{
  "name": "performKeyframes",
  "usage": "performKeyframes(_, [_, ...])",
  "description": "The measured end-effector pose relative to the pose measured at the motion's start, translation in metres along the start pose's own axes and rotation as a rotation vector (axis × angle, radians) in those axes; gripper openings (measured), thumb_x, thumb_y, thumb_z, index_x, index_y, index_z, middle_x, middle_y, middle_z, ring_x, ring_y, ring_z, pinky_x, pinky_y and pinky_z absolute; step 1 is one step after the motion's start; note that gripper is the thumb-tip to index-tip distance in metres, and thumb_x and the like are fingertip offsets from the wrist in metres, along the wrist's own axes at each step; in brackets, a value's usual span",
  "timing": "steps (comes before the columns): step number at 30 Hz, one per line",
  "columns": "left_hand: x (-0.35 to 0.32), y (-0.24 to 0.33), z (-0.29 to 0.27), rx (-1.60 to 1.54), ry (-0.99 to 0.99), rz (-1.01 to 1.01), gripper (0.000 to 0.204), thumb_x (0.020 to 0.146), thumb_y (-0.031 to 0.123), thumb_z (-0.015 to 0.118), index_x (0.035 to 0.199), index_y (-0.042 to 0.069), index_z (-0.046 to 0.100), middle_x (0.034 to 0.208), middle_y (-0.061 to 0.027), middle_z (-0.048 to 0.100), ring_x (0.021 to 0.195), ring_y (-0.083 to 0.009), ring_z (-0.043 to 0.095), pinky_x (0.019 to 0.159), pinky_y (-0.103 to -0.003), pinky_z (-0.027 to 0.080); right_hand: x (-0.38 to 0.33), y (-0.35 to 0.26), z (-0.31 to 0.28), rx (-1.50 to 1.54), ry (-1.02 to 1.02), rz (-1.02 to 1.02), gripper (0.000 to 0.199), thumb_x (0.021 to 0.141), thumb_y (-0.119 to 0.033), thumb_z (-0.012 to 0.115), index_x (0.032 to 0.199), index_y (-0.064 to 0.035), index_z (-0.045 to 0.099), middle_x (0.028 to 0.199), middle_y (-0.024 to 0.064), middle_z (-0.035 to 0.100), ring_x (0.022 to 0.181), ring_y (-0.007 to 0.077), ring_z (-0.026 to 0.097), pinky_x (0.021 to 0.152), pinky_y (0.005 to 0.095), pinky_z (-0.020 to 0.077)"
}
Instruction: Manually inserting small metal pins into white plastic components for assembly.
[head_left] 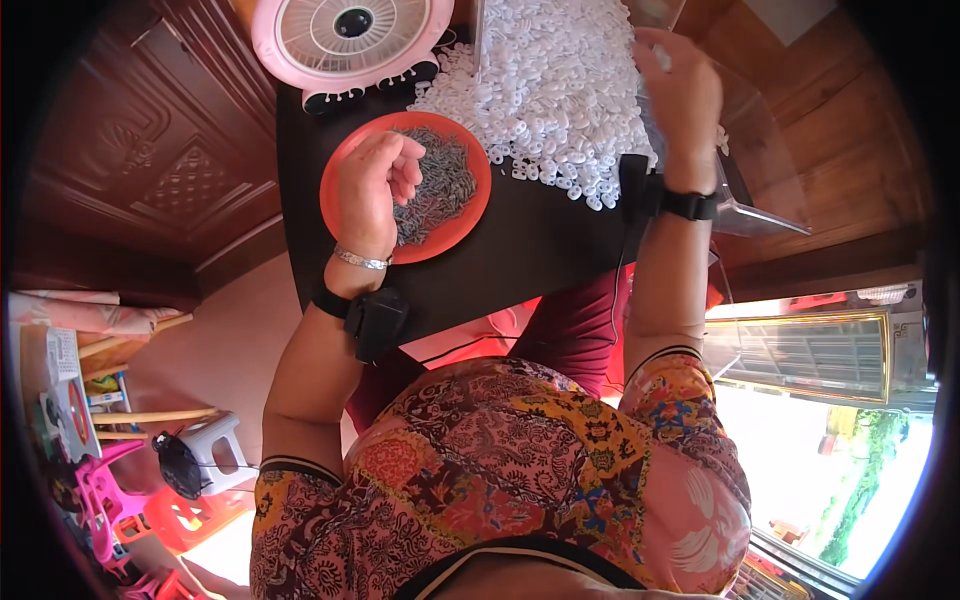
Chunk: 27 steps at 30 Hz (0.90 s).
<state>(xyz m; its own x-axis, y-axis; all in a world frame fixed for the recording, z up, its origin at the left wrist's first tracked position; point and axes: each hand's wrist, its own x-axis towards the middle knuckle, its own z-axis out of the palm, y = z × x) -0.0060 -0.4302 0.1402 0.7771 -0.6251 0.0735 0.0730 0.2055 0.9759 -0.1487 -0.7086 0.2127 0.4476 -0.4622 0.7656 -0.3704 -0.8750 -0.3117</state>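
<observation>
Dark desk (pixel 530 225); left edge runs down beside an orange plate (pixel 478 160), near edge slants above the person's lap. Plate sits close to the left edge, heaped with small grey pieces (pixel 448 185).

Left hand (pixel 378 185) over the plate's left half, fingers part-curled inward; whether anything is in them, cannot tell. Wrist crosses the plate's near-left rim.

Large spread of small white pieces (pixel 565 90) covers the desk's far right portion, thinning to loose singles toward the near edge. Right hand (pixel 685 95) at the spread's right border, fingers bent and pointing left; hold, if any, not readable.

Room: narrow dark gap between plate and white pieces; wider band of bare surface from there to the near edge. Far left tighter: pink fan (pixel 268 45) just beyond the plate. Right side bounded by clear plastic panels (pixel 765 215).
</observation>
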Motion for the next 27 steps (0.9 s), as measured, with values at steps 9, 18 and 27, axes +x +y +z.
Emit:
performKeyframes(9, [0.001, 0.005, -0.002, 0.013, -0.009, -0.018, 0.028, 0.089, 0.024, 0.047, 0.077, 0.003, 0.062, 0.061, -0.0007, 0.055, 0.05, -0.0062, 0.046, 0.046, -0.019, 0.034, -0.056, -0.046, 0.058, 0.166, -0.803, -0.135, 0.02, 0.072, -0.025, 0.066, 0.081, -0.0079, 0.067, 0.075, 0.01, 0.065, 0.073, 0.0278, 0.062, 0.067, 0.0373, 0.0484])
performKeyframes(18, [0.002, 0.006, -0.002, 0.008, -0.019, -0.028, 0.028, 0.089, 0.024, 0.048, 0.077, 0.003, 0.062, 0.061, -0.0004, 0.055, 0.05, -0.006, 0.046, 0.046, -0.019, 0.033, -0.067, -0.05, 0.065, -0.013, -0.897, -0.254, 0.019, 0.07, -0.025, 0.068, 0.077, -0.008, 0.065, 0.075, 0.008, 0.066, 0.074, 0.0282, 0.063, 0.067, 0.0385, 0.0484])
performKeyframes(27, [0.003, 0.005, -0.005, -0.017, -0.004, -0.028, 0.028, 0.089, 0.024, 0.048, 0.077, 0.003, 0.063, 0.061, -0.0004, 0.055, 0.049, -0.006, 0.046, 0.046, -0.019, 0.032, -0.068, -0.055, 0.042, -0.046, -0.898, -0.316, 0.013, 0.073, -0.021, 0.064, 0.079, -0.01, 0.065, 0.08, 0.0061, 0.064, 0.08, 0.028, 0.062, 0.069, 0.0388, 0.0483])
